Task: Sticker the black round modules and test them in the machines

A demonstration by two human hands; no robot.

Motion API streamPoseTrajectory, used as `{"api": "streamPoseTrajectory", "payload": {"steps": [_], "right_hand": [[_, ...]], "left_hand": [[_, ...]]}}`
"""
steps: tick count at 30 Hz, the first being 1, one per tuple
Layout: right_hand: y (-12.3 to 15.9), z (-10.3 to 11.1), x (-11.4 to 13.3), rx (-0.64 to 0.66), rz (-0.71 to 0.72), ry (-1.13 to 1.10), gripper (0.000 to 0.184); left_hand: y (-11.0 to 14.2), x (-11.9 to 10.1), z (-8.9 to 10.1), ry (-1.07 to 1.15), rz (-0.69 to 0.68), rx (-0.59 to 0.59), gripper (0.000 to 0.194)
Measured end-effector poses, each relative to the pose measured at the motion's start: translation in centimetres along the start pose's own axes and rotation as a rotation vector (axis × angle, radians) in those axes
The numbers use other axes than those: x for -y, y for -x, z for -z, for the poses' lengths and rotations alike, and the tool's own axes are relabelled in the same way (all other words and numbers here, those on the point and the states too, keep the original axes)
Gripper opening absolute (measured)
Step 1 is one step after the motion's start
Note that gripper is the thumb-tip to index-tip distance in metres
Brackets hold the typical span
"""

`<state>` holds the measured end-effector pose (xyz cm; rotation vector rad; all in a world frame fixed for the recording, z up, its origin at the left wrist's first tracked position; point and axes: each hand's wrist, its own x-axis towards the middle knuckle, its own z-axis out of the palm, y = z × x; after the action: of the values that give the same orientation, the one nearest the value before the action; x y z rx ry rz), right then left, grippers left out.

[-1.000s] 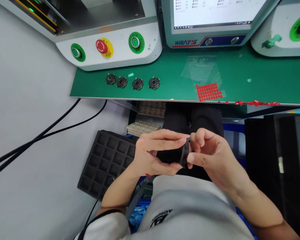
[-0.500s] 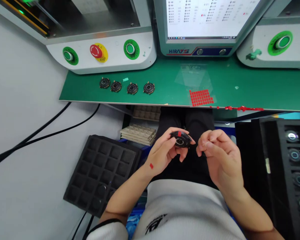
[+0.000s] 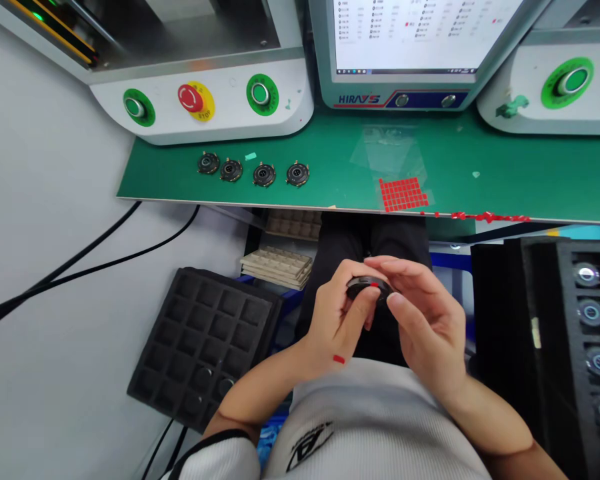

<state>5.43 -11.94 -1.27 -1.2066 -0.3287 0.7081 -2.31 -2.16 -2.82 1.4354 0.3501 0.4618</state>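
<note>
Over my lap, my left hand (image 3: pixel 336 319) is closed round a small round black part (image 3: pixel 364 287) with a red sticker on its rim. My right hand (image 3: pixel 420 320) reaches across from the right, its fingers laid over the top and front of the same part. A small red sticker clings to my left wrist (image 3: pixel 339 359). A sheet of red square stickers (image 3: pixel 403 194) lies on the green mat (image 3: pixel 330 160) near its front edge. Several matching round black parts (image 3: pixel 264 174) sit in a row on the mat's left side.
A black foam tray (image 3: pixel 200 340) with square pockets lies low at my left. Another black tray (image 3: pixel 590 333) holding round parts stands at my right. Behind the mat are white machines with green buttons (image 3: pixel 263 94), a red stop button (image 3: pixel 190 98) and a monitor (image 3: pixel 410 40). Black cables (image 3: pixel 80 260) run at left.
My right hand, apart from the part half a second ago, has come back onto it. The part has tipped from face-up to edge-on, and both hands sit slightly lower.
</note>
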Motion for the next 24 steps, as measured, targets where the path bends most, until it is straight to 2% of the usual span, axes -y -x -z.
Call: {"api": "streamPoseTrajectory", "payload": {"steps": [5,12,18,24], "right_hand": [[-0.4,-0.1,0.2,0.069,-0.047,-0.069,0.023],[-0.4,-0.4,0.1,0.138,-0.075,-0.205,0.022],[-0.2,-1.8,-0.6,-0.015,0.055,-0.236,0.02],[0.2,-2.3,-1.3,-0.134,0.053,-0.222,0.019]], "left_hand": [[-0.1,-0.7,0.0,-0.131,-0.073,0.038,0.02],[-0.7,-1.0,-0.1,-0.347,-0.281,0.044,0.018],[-0.8,-0.8,-0.5,-0.529,-0.465,0.0,0.022],[-0.8,-0.2,-0.4,-0.636,-0.549,0.018,0.023]]}}
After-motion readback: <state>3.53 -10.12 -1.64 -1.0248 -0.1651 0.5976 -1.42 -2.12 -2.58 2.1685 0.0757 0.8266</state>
